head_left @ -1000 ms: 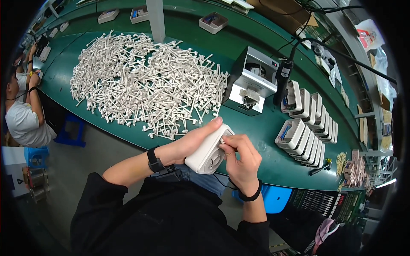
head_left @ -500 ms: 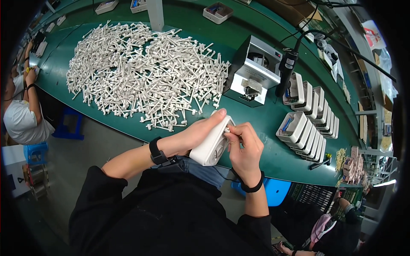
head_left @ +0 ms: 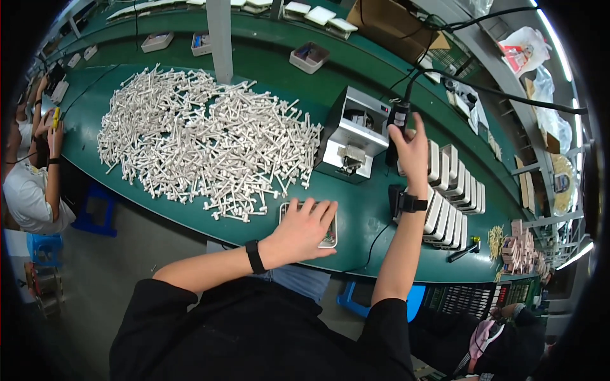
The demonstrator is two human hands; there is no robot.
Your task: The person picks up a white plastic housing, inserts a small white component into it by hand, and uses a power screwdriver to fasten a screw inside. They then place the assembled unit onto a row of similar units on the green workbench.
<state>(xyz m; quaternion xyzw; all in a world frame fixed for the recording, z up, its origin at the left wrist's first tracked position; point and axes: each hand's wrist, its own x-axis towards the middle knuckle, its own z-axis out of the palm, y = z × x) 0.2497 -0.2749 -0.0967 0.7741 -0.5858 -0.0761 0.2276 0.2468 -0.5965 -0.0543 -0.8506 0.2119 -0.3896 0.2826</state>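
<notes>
Left hand (head_left: 304, 230) lying flat, fingers spread, pressing white case (head_left: 325, 236) onto green desk (head_left: 362, 216) near front edge. Case mostly covered by palm; right end showing. Right hand (head_left: 412, 147) reaching up, fingers curling around black hanging tool (head_left: 396, 127) just right of grey machine (head_left: 353, 141). Heap of white sticks (head_left: 203, 143) spreading across desk's left half. Rows of white cases (head_left: 452, 190) standing toward right end. Another person (head_left: 28, 184) sitting at far left edge.
</notes>
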